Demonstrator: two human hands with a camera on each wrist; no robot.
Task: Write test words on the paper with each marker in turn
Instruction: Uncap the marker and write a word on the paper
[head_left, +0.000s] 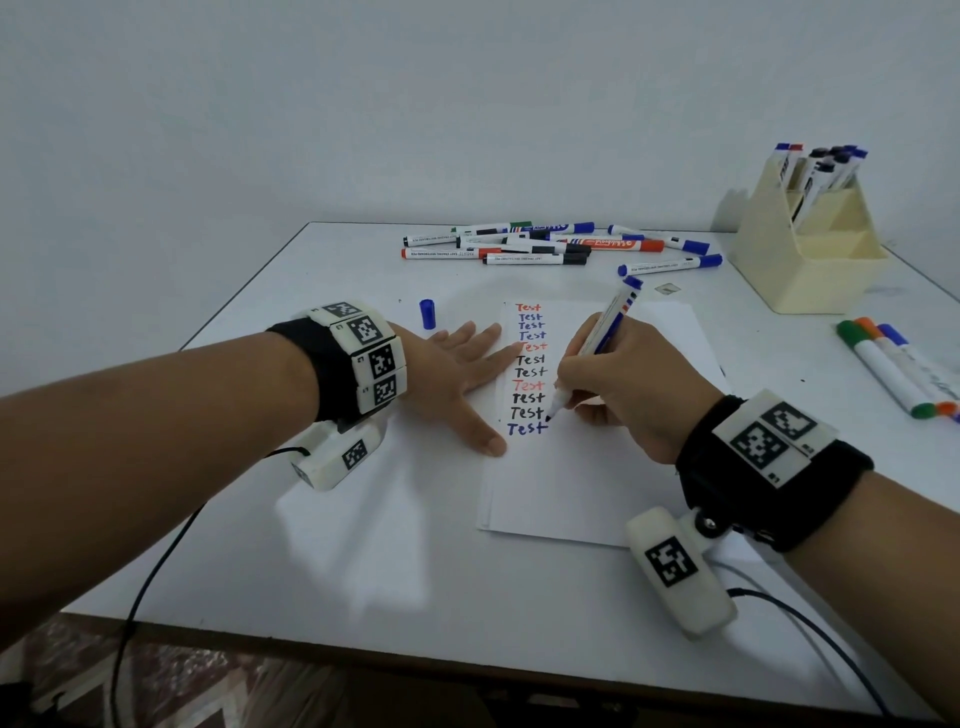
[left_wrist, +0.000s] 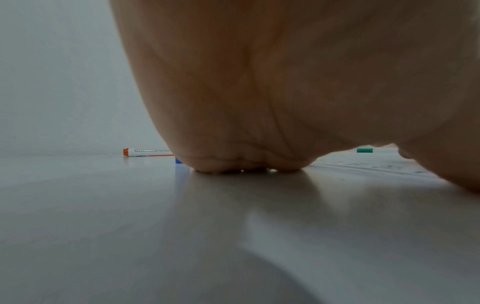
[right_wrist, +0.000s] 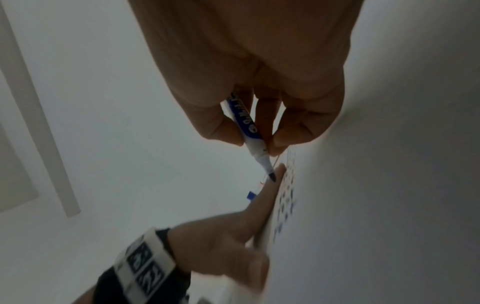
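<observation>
A: Where is the marker (head_left: 597, 338)?
B: In the right hand (head_left: 628, 384) — thumb and fingers pinch its barrel, tip down at the end of the lowest blue "Test" on the paper (head_left: 597, 483). Whether the tip touches the sheet, I cannot tell.
A: And the left hand (head_left: 457, 379)?
B: Flat, fingers straight and spread, pressing the paper's left edge beside the column of words.
A: The cap (head_left: 427, 313)?
B: Blue, on the table (head_left: 311, 545) just beyond the left fingers.
A: The other markers?
B: A loose pile (head_left: 545, 244) at the far edge, more upright in the cream holder (head_left: 810, 249) at far right, and three (head_left: 893, 369) lying near the right edge — green, orange, blue.
</observation>
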